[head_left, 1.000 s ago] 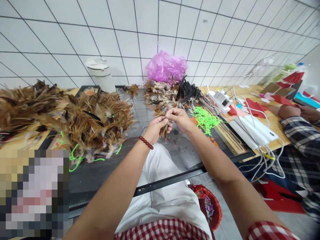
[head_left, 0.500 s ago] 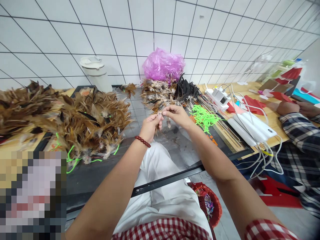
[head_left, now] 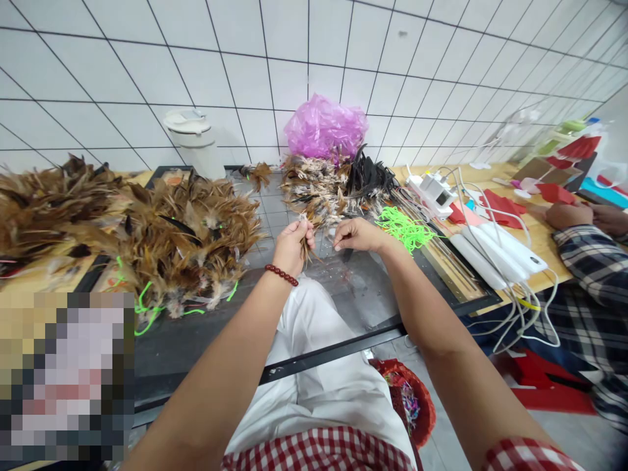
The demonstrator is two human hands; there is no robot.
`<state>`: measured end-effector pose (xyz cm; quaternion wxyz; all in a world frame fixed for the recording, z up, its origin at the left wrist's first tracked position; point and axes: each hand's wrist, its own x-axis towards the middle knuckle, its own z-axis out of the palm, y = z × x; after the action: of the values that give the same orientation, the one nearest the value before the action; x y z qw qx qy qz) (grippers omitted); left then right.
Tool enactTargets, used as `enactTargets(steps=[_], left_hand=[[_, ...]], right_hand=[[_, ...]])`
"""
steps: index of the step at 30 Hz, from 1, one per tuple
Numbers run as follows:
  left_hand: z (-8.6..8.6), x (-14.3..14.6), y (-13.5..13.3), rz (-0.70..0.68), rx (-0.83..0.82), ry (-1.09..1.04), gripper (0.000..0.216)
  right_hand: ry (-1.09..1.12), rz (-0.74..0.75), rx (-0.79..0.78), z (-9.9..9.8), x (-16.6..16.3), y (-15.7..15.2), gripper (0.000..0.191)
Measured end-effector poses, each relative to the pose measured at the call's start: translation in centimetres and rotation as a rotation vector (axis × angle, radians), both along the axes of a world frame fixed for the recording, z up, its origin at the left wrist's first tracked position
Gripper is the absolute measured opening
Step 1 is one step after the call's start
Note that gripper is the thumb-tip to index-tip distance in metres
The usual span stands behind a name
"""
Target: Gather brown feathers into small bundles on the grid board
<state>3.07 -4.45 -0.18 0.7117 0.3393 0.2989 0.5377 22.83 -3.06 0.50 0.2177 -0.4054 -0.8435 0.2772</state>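
My left hand (head_left: 290, 244), with a red bead bracelet at the wrist, is closed round a small bunch of brown feathers (head_left: 307, 243) that hangs down above the dark cutting mat (head_left: 353, 294). My right hand (head_left: 357, 235) is a little to the right, apart from the bunch, fingers curled and pinched low over the mat; what they hold is too small to make out. Just behind both hands lies a heap of speckled and black feathers (head_left: 333, 186).
A big pile of brown feathers (head_left: 181, 239) with green cords lies left. Neon green strings (head_left: 403, 229), thin sticks, white glue guns (head_left: 495, 252) with cables and a power strip lie right. A pink bag (head_left: 326, 127), a white container (head_left: 193, 140), another person's plaid sleeve (head_left: 583, 248), a red basket (head_left: 409, 402) below.
My hands were joined on the feather bunch; now the right hand has let go and moved right and down toward the mat, while the left hand keeps the bunch.
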Motion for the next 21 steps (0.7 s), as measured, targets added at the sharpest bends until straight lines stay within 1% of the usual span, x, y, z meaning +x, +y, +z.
enactTargets(steps=[2,3,5,7,9,12,15,18,21], left_hand=[[0.0,0.0,0.0,0.012,0.006,-0.003,0.02],[0.0,0.0,0.0,0.023,0.009,-0.002,0.02],[0.0,0.0,0.0,0.049,0.014,0.008,0.021],[0.0,0.2,0.0,0.071,0.009,0.032,0.023],[0.0,0.4,-0.1,0.088,0.001,0.069,0.024],[0.1,0.7,-0.4,0.094,0.005,0.111,0.026],[0.3,0.9,-0.6,0.049,0.021,0.122,0.026],[0.3,0.9,-0.9,-0.019,0.03,0.14,0.026],[0.4,0.9,-1.1,-0.058,0.036,0.163,0.026]], right_hand=[[0.042,-0.073,0.045,0.2,-0.3,0.0,0.007],[0.103,-0.13,0.072,0.5,-0.4,-0.1,0.009],[0.302,-0.243,0.088,1.1,-0.7,-0.5,0.015],[0.517,-0.3,0.027,1.7,-1.0,-0.8,0.023],[0.649,-0.293,-0.08,2.0,-1.3,-1.1,0.029],[0.715,-0.235,-0.196,1.9,-2.2,-1.4,0.032],[0.772,-0.208,-0.21,1.6,-3.5,-1.6,0.032],[0.84,-0.226,-0.217,1.4,-4.7,-1.8,0.035],[0.849,-0.217,-0.235,1.2,-5.4,-2.0,0.037]])
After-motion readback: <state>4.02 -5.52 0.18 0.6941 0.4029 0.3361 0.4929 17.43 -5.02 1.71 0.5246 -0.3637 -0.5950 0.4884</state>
